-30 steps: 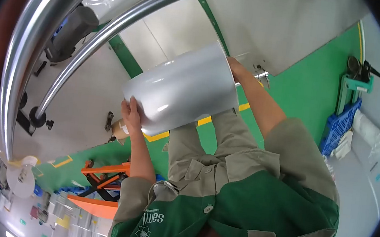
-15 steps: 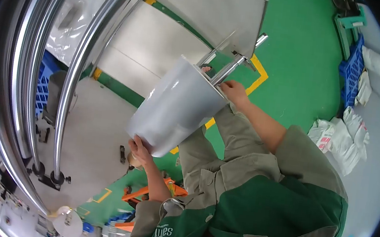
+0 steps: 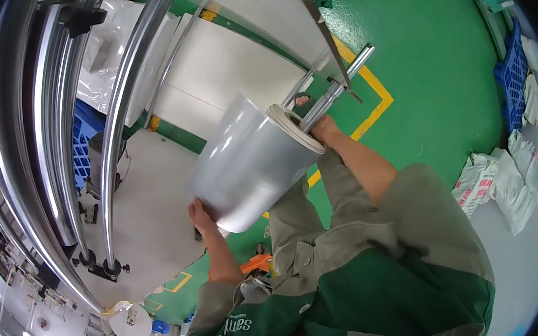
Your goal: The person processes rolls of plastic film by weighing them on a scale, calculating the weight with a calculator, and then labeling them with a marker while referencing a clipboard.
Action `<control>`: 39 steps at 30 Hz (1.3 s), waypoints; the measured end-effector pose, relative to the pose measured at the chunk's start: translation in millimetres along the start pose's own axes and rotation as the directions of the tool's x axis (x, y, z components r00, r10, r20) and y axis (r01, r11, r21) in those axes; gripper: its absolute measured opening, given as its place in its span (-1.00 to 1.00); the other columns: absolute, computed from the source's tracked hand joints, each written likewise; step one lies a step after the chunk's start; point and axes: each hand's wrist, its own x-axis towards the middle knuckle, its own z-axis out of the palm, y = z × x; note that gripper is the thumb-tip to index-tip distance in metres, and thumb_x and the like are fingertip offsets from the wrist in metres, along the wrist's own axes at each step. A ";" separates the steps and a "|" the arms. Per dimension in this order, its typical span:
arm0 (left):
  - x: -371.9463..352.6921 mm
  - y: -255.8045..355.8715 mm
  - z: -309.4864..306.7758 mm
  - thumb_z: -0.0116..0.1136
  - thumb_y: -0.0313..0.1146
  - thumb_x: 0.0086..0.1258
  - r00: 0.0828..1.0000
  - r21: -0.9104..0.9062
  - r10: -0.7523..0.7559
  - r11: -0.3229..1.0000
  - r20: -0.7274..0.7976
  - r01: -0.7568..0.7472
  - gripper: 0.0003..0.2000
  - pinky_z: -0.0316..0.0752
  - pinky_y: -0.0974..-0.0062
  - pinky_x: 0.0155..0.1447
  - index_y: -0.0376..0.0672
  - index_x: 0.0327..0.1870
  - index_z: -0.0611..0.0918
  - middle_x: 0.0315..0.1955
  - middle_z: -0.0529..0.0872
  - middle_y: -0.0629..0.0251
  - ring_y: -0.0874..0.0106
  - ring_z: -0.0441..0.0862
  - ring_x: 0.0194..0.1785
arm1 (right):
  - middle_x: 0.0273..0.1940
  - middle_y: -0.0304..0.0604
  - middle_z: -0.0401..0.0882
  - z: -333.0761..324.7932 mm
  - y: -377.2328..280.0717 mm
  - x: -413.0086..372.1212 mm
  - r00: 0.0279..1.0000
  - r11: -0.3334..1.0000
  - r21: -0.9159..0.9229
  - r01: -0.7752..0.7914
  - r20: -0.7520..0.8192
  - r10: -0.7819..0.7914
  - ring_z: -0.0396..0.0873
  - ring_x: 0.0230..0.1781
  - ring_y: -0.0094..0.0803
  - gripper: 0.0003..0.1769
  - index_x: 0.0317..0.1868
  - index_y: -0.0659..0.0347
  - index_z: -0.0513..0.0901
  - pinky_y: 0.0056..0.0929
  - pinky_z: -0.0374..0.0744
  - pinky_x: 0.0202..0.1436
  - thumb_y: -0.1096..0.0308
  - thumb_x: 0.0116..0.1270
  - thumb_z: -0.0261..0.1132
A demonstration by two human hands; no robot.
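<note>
Head view: left hand cups film roll base; right hand at top rim, grip hidden.

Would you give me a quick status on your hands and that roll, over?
Left hand under near end of film roll. Right hand at far end. Steel shaft at its core.
</note>
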 end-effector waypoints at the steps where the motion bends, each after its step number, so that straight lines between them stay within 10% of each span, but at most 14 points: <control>1: 16.0 2.9 -0.9 0.03 -0.16 0.41 0.993 0.030 -0.117 0.993 0.035 0.116 -0.65 0.40 0.35 0.00 -0.37 -0.10 0.50 -0.18 0.57 0.17 0.34 0.48 -0.11 | -0.07 -0.08 0.55 4.4 2.8 6.9 0.983 0.732 0.660 -0.170 0.062 0.173 0.53 -0.06 -0.23 -0.70 -0.10 0.22 0.58 -0.29 0.50 0.10 0.30 0.33 -0.04; 3: 54.4 -7.1 -3.0 0.04 -0.21 0.41 0.932 0.094 -0.348 0.936 0.099 0.339 -0.64 0.43 0.34 0.04 -0.41 -0.05 0.51 -0.13 0.59 0.13 0.28 0.52 -0.06 | -0.09 -0.10 0.53 8.4 1.4 11.8 0.953 -0.260 0.957 -0.129 0.192 0.233 0.52 -0.07 -0.25 -0.71 -0.09 0.22 0.54 -0.28 0.48 0.13 0.33 0.36 -0.09; 7: 100.6 -53.0 -7.2 0.09 -0.26 0.37 0.871 0.111 -0.468 0.883 0.149 0.456 -0.69 0.44 0.42 0.07 -0.38 -0.08 0.57 -0.13 0.62 0.17 0.33 0.54 -0.02 | -0.14 -0.15 0.49 9.0 3.6 13.5 0.966 -0.497 0.863 -0.090 0.197 0.168 0.48 -0.11 -0.29 -0.72 -0.09 0.24 0.48 -0.25 0.45 0.18 0.39 0.43 -0.18; 12: 78.3 -26.4 7.8 0.14 -0.18 0.33 0.868 0.314 -0.488 0.841 0.088 0.441 -0.69 0.44 0.39 -0.18 -0.32 -0.20 0.60 -0.28 0.61 0.27 0.42 0.51 -0.25 | -0.13 -0.08 0.50 17.2 17.2 25.3 0.981 -0.364 0.918 -0.156 0.186 0.049 0.48 -0.07 -0.24 -0.75 -0.07 0.27 0.47 -0.25 0.46 0.19 0.38 0.43 -0.11; 13: 67.7 -21.0 11.0 0.14 -0.17 0.33 0.887 0.330 -0.455 0.851 0.075 0.409 -0.69 0.43 0.38 -0.24 -0.32 -0.22 0.59 -0.32 0.60 0.30 0.44 0.50 -0.32 | -0.14 -0.06 0.49 19.0 16.0 28.7 0.983 -0.049 0.983 -0.177 0.179 0.039 0.49 -0.09 -0.18 -0.75 -0.09 0.32 0.48 -0.23 0.45 0.20 0.36 0.41 -0.06; 14: 56.4 -15.1 14.5 0.15 -0.15 0.33 0.898 0.350 -0.439 0.841 -0.007 0.414 -0.68 0.41 0.41 -0.31 -0.31 -0.24 0.58 -0.36 0.59 0.32 0.46 0.47 -0.37 | -0.12 -0.04 0.48 20.6 14.3 29.3 0.974 -0.283 0.937 -0.204 0.223 0.036 0.51 -0.11 -0.16 -0.76 -0.10 0.32 0.48 -0.19 0.46 0.19 0.36 0.42 -0.05; 18: 20.8 -23.2 3.8 0.17 -0.16 0.32 0.955 0.302 -0.294 0.909 -0.029 0.289 -0.60 0.43 0.48 -0.14 -0.28 0.04 0.53 -0.18 0.61 0.20 0.44 0.51 -0.20 | 0.07 0.04 0.45 33.9 43.9 60.7 0.925 0.478 0.831 0.285 -0.107 -0.365 0.49 0.07 -0.19 -0.71 0.05 0.40 0.45 -0.26 0.49 0.25 0.44 0.38 0.02; 19: 14.0 -28.2 4.6 0.16 -0.17 0.32 0.980 0.242 -0.195 0.950 -0.036 0.197 -0.56 0.43 0.48 -0.10 -0.28 0.11 0.47 -0.17 0.62 0.19 0.43 0.52 -0.19 | 0.10 0.04 0.45 34.3 47.1 65.2 0.889 0.526 0.780 0.339 -0.082 -0.451 0.49 0.09 -0.20 -0.69 0.06 0.40 0.46 -0.29 0.49 0.26 0.42 0.37 0.04; 21: -12.4 -24.8 10.7 0.15 -0.19 0.33 0.997 0.125 0.000 0.992 -0.074 0.009 -0.45 0.42 0.48 -0.02 -0.27 0.27 0.35 -0.16 0.63 0.15 0.40 0.53 -0.16 | 0.09 -0.03 0.46 24.5 36.2 57.5 0.915 0.050 0.989 -0.136 0.145 -0.376 0.54 0.00 -0.21 -0.69 0.00 0.31 0.56 -0.31 0.46 0.24 0.27 0.39 0.10; 22: -3.5 -44.5 0.5 0.12 -0.21 0.34 0.995 0.230 0.068 0.972 -0.070 -0.050 -0.35 0.41 0.46 0.05 -0.24 0.38 0.17 -0.08 0.63 0.05 0.33 0.56 -0.09 | 0.10 -0.03 0.46 19.8 29.4 52.3 0.915 0.310 0.949 0.054 0.077 -0.396 0.53 0.02 -0.22 -0.66 0.01 0.30 0.56 -0.35 0.47 0.20 0.24 0.37 0.12; 24: -23.5 -26.2 13.7 0.11 -0.21 0.32 0.993 0.262 0.062 0.965 -0.100 -0.034 -0.35 0.39 0.43 0.09 -0.27 0.37 0.19 -0.01 0.60 -0.02 0.27 0.55 0.00 | 0.12 -0.02 0.47 11.3 24.9 38.7 0.873 0.696 0.587 0.413 -0.037 -0.487 0.52 0.06 -0.25 -0.61 0.03 0.29 0.57 -0.42 0.50 0.13 0.18 0.35 0.15; 27: -24.3 -16.4 22.5 0.10 -0.19 0.28 0.990 0.357 0.075 0.934 -0.116 -0.029 -0.34 0.35 0.40 0.17 -0.36 0.34 0.21 0.07 0.56 -0.10 0.18 0.53 0.08 | -0.10 -0.02 0.61 -18.2 38.7 10.3 0.950 0.954 0.057 0.295 -0.128 -0.286 0.60 -0.14 -0.25 -0.64 -0.13 0.29 0.63 -0.43 0.56 -0.10 0.15 0.27 0.18; 31: 1.9 -57.6 11.7 0.11 -0.20 0.25 0.973 0.369 0.197 0.919 -0.119 -0.141 -0.33 0.35 0.39 0.18 -0.40 0.32 0.23 0.00 0.61 -0.08 0.17 0.56 0.04 | -0.42 -0.10 0.66 -82.4 -24.0 -91.6 0.993 0.994 0.012 0.107 0.038 -0.108 0.55 -0.47 -0.22 -0.60 -0.32 0.31 0.67 -0.34 0.53 -0.28 0.09 0.18 0.19; 39: -8.1 -47.0 19.8 0.19 -0.29 0.22 0.970 0.184 0.152 0.976 -0.187 -0.117 -0.47 0.40 0.38 0.19 -0.32 0.20 0.39 0.00 0.59 -0.10 0.16 0.56 0.09 | -0.28 0.13 0.64 -13.6 -138.9 -4.9 0.972 0.895 -0.413 0.168 -0.080 -0.220 0.57 -0.24 0.05 -0.41 -0.28 0.34 0.63 -0.21 0.51 -0.10 -0.13 0.08 0.25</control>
